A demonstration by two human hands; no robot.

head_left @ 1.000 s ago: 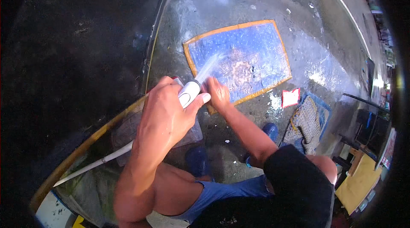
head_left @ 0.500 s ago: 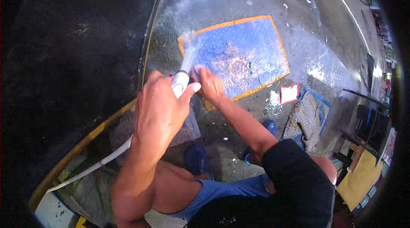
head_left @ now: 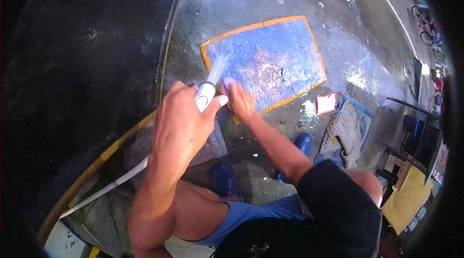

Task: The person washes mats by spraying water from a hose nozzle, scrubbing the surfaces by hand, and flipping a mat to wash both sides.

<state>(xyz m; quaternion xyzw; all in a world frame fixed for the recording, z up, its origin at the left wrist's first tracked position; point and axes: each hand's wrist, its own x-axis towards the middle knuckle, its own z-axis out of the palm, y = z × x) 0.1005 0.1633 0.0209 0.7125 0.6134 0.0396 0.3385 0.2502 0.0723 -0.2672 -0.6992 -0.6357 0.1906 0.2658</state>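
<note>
The left hand [head_left: 178, 115] wraps the nozzle [head_left: 205, 95], apparently angled so its spray [head_left: 220, 66] meets the left part of the mat [head_left: 268, 67], flat on the ground [head_left: 338, 60]. The right hand [head_left: 241, 100] is at the mat's near-left corner; whether it grips anything cannot be told.

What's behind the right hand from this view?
Part of the blue mat shows beyond the right hand, its orange border emerging by the wrist. The stretch directly behind the hand is covered; I can't tell whether they touch.
</note>
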